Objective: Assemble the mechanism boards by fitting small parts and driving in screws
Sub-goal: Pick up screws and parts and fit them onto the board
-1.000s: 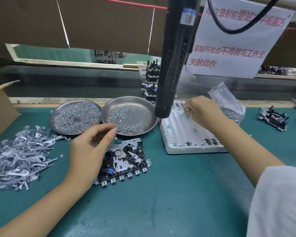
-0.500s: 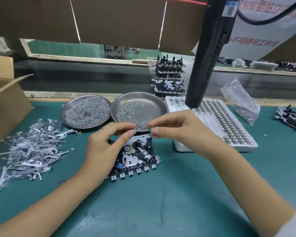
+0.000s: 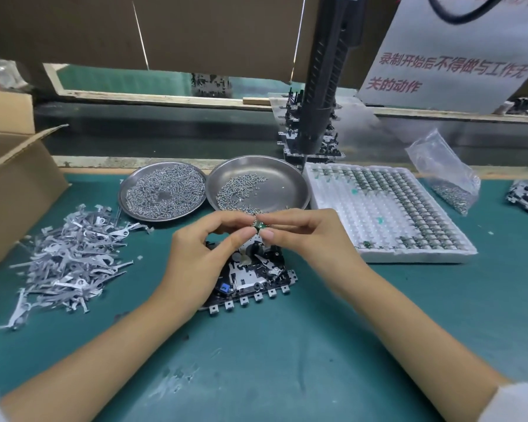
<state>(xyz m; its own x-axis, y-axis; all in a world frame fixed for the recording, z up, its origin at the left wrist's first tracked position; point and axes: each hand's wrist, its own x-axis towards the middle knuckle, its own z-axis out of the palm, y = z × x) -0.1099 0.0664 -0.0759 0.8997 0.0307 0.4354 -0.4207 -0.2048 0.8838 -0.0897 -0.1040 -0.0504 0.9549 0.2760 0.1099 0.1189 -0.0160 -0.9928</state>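
i'm at the part-fitting step: my left hand [image 3: 195,257] and right hand [image 3: 302,236] both pinch a tiny green-and-metal part [image 3: 259,226], possibly with a screw, just above the black-and-silver mechanism board [image 3: 253,275]. next it must be seated precisely.

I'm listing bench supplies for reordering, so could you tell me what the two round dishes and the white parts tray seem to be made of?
The two round dishes look like brushed stainless steel: grey, with a soft sheen and thin rolled rims. The white parts tray looks like matte moulded foam, thick-edged with rows of pockets; it could be formed plastic instead.
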